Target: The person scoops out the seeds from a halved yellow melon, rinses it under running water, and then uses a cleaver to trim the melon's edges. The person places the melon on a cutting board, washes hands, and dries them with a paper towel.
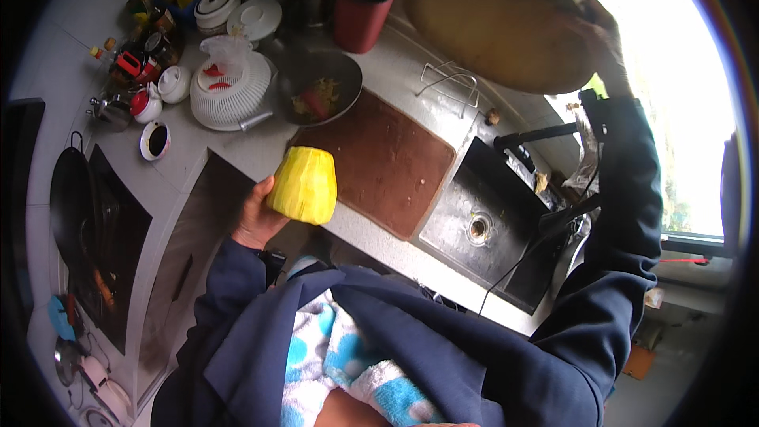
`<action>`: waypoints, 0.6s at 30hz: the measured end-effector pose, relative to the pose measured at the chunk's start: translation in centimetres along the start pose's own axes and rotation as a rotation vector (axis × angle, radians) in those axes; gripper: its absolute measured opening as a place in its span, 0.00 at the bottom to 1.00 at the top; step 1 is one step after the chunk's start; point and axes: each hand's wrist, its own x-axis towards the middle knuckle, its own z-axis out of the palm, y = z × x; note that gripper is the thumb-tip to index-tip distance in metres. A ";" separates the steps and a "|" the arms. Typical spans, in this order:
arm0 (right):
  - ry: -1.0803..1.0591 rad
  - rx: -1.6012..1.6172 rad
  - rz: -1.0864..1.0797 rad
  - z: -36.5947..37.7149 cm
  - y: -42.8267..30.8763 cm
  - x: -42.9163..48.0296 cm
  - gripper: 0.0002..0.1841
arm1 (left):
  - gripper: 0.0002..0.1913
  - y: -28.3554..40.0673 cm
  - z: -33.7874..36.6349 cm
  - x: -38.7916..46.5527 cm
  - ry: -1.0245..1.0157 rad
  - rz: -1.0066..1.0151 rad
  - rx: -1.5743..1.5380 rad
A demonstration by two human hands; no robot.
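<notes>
My left hand [258, 216] holds a peeled yellow squash piece [305, 185], flat-ended and faceted, above the counter's front edge. At upper right, my right hand [603, 38] grips the rim of a large round board [498, 21], apparently a wooden chopping board. It is raised beside the bright window, and its edge is slightly blurred. Below it a wire rack [450, 86] stands on the counter. Between my hands lies a brown rectangular mat [385, 163] with small specks on it.
A black sink [474, 249] with a round drain adjoins the mat's right side. Beyond the mat stand a dark pan [320, 89] containing food scraps, a white slotted basket [231, 92] and a red utensil holder [364, 18]. Jars and bottles crowd the left; a wok [71, 207] sits on the stove.
</notes>
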 end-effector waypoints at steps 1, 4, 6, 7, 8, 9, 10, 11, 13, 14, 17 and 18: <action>0.021 -0.021 0.041 -0.6 -0.9 -0.7 0.12 | 0.32 -0.1 0.1 -0.1 0.014 -0.002 -0.002; 0.054 -0.262 -0.176 -1.4 -3.7 -3.6 0.13 | 0.33 -0.2 0.2 -0.2 -0.017 -0.013 -0.030; 0.018 -0.173 0.004 -1.5 -5.4 -6.0 0.16 | 0.33 -0.1 0.2 -0.3 0.025 0.022 -0.023; 0.071 -0.124 0.070 -1.2 -6.2 -7.0 0.17 | 0.33 0.0 0.1 -0.3 0.021 0.035 -0.030; 0.059 -0.056 0.023 -0.9 -6.8 -8.9 0.19 | 0.34 0.1 0.0 -0.5 0.028 0.054 -0.017; 0.064 -0.023 0.093 -0.5 -7.4 -10.8 0.20 | 0.33 0.2 -0.1 -0.7 0.035 0.071 -0.021; 0.090 0.025 0.124 0.5 -7.5 -12.2 0.21 | 0.33 0.4 -0.2 -0.9 0.041 0.090 -0.023; 0.141 0.056 0.187 1.5 -7.7 -13.7 0.22 | 0.33 0.6 -0.3 -1.1 0.035 0.105 -0.026; 0.014 0.167 0.270 3.1 -8.4 -16.9 0.21 | 0.34 1.1 -0.5 -1.7 0.046 0.146 -0.037; -0.058 0.340 0.259 4.6 -8.4 -18.4 0.19 | 0.34 1.4 -0.4 -2.1 0.041 0.164 -0.063; -0.145 0.285 0.276 7.7 -8.6 -22.0 0.21 | 0.34 2.3 -0.2 -2.9 0.050 0.236 -0.045; -0.115 0.306 0.341 9.0 -8.4 -23.1 0.22 | 0.34 2.5 0.0 -3.1 0.067 0.264 -0.020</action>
